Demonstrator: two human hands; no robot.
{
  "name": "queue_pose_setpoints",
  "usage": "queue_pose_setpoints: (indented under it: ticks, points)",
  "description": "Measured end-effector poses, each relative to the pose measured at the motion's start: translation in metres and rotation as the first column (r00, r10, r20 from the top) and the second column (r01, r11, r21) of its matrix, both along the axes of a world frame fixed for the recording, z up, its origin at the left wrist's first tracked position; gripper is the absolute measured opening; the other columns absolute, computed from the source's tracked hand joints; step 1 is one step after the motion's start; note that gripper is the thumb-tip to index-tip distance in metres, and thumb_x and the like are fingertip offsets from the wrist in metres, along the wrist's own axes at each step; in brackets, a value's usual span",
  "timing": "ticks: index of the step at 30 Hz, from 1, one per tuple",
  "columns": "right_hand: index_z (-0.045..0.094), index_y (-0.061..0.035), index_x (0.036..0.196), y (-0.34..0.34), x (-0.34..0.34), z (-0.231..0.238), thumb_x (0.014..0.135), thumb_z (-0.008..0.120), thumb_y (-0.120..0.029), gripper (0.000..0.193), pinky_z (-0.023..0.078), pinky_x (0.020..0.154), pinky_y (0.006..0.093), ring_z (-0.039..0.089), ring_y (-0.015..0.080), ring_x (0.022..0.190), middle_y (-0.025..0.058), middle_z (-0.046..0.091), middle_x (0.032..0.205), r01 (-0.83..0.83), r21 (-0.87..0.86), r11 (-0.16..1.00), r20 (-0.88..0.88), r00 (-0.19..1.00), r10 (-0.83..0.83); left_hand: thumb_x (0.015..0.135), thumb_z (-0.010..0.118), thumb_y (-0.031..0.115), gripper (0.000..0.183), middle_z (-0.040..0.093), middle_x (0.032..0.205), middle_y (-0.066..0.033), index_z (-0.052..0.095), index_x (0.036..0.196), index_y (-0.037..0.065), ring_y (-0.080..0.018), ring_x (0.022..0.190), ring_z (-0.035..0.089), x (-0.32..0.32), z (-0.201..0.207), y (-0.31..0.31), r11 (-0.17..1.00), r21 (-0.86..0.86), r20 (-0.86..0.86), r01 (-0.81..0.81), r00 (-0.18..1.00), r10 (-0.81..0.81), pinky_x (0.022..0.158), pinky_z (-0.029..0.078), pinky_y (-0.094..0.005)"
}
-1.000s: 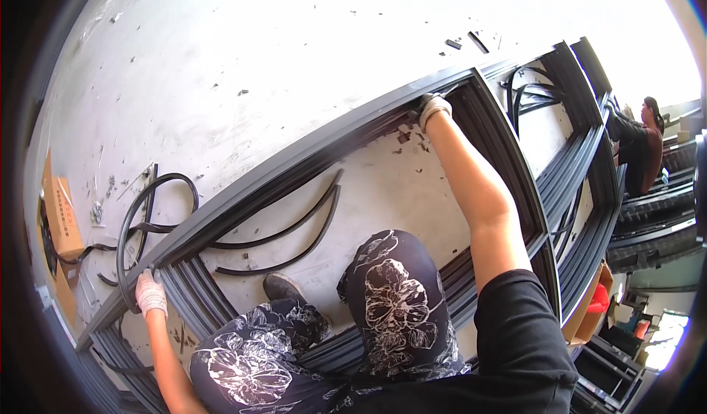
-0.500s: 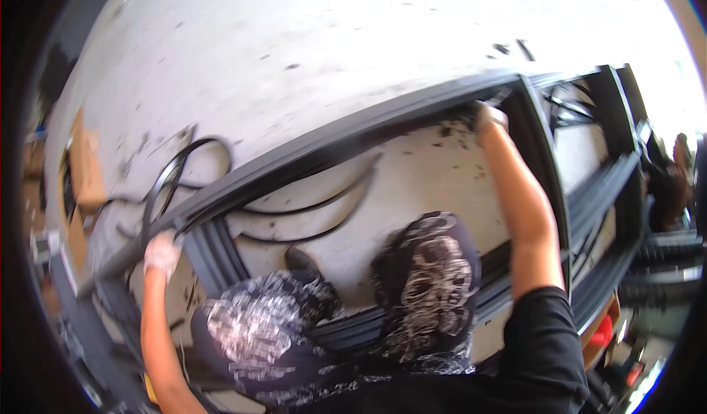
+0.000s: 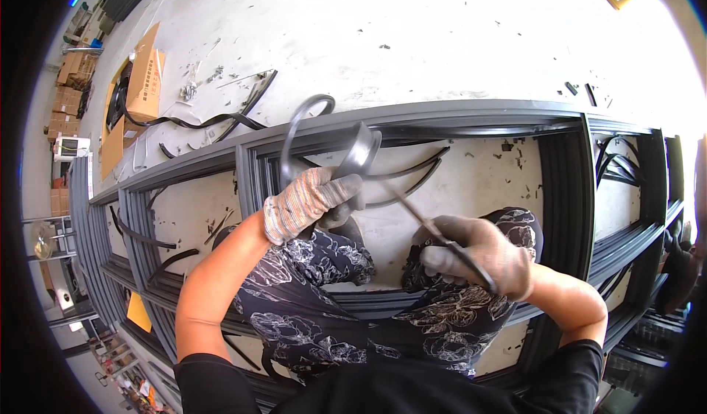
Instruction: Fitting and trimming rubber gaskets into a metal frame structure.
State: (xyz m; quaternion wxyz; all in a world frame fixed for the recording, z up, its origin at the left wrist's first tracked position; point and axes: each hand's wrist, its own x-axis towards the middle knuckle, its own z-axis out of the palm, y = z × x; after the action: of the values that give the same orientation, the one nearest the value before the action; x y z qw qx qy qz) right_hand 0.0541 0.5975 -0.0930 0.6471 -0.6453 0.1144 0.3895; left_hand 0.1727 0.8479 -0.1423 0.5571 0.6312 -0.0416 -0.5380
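Observation:
My left hand (image 3: 313, 200), in a striped grey work glove, is closed around a glossy black rubber strip (image 3: 359, 151). The strip bends in a loose curl above the glove, partly smeared by motion. My right hand (image 3: 479, 252), also gloved, grips a thin-shafted screwdriver-like tool (image 3: 436, 230); its dark handle end sticks out below the palm, and its shaft slants up toward the strip. Blur hides the exact tip. Both hands are over the opening of a dark grey metal frame (image 3: 471, 114), between whose bars my legs show.
More black strips (image 3: 412, 174) lie inside the frame's openings, and others (image 3: 243, 118) on the floor beyond it. An open cardboard box (image 3: 143, 82) stands at the far left. Dark scraps litter the pale floor (image 3: 412, 31). Frame bars (image 3: 567, 186) rise on the right.
Both hands have left the frame's bars and come inward, toward each other. The left now holds a black strip up; the tool now shows plainly in the right. My view has swung leftward.

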Motion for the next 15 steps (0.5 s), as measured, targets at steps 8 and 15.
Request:
queue_pose_setpoints:
  ticks: [8,15]
  points:
    - [0.055,0.0031,0.117,0.031,0.014,-0.036,0.079,0.071,-0.037,0.058,0.046,0.079,0.0254,0.054,0.0104,0.089,0.0083,0.063,0.097,0.017,0.023,1.0,0.055,0.998,-0.018,0.087,0.059,0.039,0.037,0.053,0.059,-0.0013,0.058,0.082,0.003,-0.008,0.048,0.049,0.002,-0.007,0.016,0.999,0.04,0.109,-0.035,0.994,0.03,0.042,0.036,-0.0208]
    - [0.057,0.0015,0.114,0.049,0.022,-0.043,0.08,0.071,-0.036,0.052,0.045,0.075,0.0267,0.052,0.0095,0.083,0.0069,0.063,0.093,0.009,0.009,1.0,-0.084,0.996,-0.008,0.084,0.066,0.029,0.032,0.06,0.078,-0.0049,0.06,0.099,0.002,-0.0064,0.051,0.049,-0.004,-0.002,0.01,0.998,0.017,0.03,-0.066,0.997,0.065,0.041,0.036,-0.0188]
